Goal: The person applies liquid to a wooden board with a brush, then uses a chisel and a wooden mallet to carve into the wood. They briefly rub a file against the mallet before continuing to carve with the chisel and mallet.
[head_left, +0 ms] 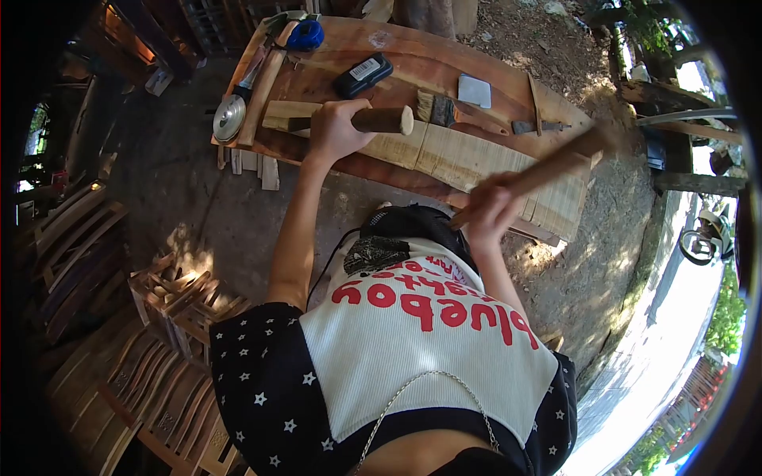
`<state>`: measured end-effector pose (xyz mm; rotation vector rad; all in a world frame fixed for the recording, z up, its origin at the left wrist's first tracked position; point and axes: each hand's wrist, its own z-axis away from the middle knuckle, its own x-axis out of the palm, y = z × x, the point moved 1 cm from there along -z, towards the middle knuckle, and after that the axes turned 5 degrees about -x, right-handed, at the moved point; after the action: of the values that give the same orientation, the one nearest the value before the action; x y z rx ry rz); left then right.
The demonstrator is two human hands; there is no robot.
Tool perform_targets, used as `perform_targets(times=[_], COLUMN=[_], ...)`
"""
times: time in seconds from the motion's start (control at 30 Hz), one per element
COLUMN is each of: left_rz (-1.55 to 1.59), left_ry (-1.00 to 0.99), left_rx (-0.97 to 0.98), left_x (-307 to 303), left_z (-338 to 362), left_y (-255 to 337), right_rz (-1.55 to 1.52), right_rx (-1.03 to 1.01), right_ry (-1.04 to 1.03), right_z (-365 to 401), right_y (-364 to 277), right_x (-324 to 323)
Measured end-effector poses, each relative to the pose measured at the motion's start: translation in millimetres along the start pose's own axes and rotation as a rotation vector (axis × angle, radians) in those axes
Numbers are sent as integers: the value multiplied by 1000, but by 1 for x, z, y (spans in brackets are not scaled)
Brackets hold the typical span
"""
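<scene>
My left hand (341,133) is closed around a wood-handled chisel (386,120), which lies nearly level over the bench. Its dark blade (300,124) points left, over the end of a pale wooden board (381,148). On the other side, my right hand (490,213) grips the lower end of a wooden mallet (559,165). The mallet slants up to the right and its far end is smeared by motion. Below it, the right part of the board shows cut lines across its grain.
On the wooden workbench (413,51) lie a blue tape measure (305,36), a black case (363,74), a brush (435,109), a white square piece (474,91) and a narrow flat tool (540,127). A round metal disc (229,117) sits at the left corner. Wooden chair parts (151,389) stand lower left.
</scene>
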<state>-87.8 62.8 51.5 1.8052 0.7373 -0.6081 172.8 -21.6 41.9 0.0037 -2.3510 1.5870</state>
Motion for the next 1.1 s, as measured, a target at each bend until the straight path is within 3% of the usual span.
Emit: perform_targets(times=[0.07, 0.13, 0.2, 0.23, 0.27, 0.33, 0.37, 0.47, 0.57, 0.67, 0.73, 0.8, 0.93, 1.1], left_rz=[-44, -95, -104, -98, -67, -31, -85, -175, -214, -173, -83, 27, 154, 308], left_ry=[10, 20, -22, -33, -14, 2, 10, 29, -98, -41, -97, -147, -331, -441], left_rx=[-6, -10, -31, -31, -17, 6, -19, -31, -81, -36, 64, 180, 361, 455], left_x=[-4, -9, -10, -11, -15, -17, -19, -19, -20, -7, 14, 49, 112, 163], left_z=[-1, -2, 1, 4, 2, 0, 0, -4, -7, -7, -5, 4, 27, 41], left_y=[-8, -18, -27, -29, -30, -29, -29, -45, -36, -17, 16, 47, 129, 187], right_rz=[890, 867, 594, 109, 42, 671, 794, 760, 655, 589, 514, 248, 305, 351], right_rx=[55, -71, 220, 212, 118, 94, 73, 174, 193, 269, 358, 508, 411, 38], right_ry=[-664, -624, -482, -235, -177, -492, -625, -606, -384, -193, -128, 73, 217, 420], right_z=[18, 16, -4, -8, -12, 4, 11, 10, -10, -14, -7, 0, 5, -2], right_y=[15, 19, -10, -26, -32, 2, 12, -1, -20, -25, -32, -43, -67, -122], right_x=[32, 28, 25, 41, 44, 57, 67, 50, 20, -17, -36, -52, -99, -145])
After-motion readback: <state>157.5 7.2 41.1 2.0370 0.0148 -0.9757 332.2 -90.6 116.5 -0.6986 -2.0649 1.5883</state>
